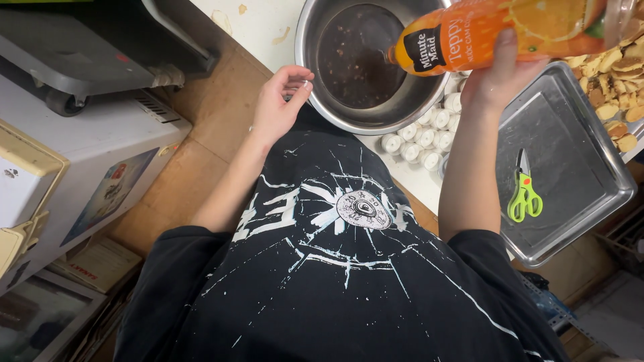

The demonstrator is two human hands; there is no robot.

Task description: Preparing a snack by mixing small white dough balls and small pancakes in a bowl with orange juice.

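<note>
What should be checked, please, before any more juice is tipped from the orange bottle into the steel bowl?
1. Bottle mouth over the steel bowl: ok, the orange juice bottle points inside the rim.
2. Right hand grips the bottle: ok.
3. Left hand steadies the bowl: ok, fingers on the rim.
4. Bowl fully on the counter: not ok, its near edge overhangs.
5. Liquid level: ok, dark liquid sits low.
6. Cap off: cannot tell.
</note>
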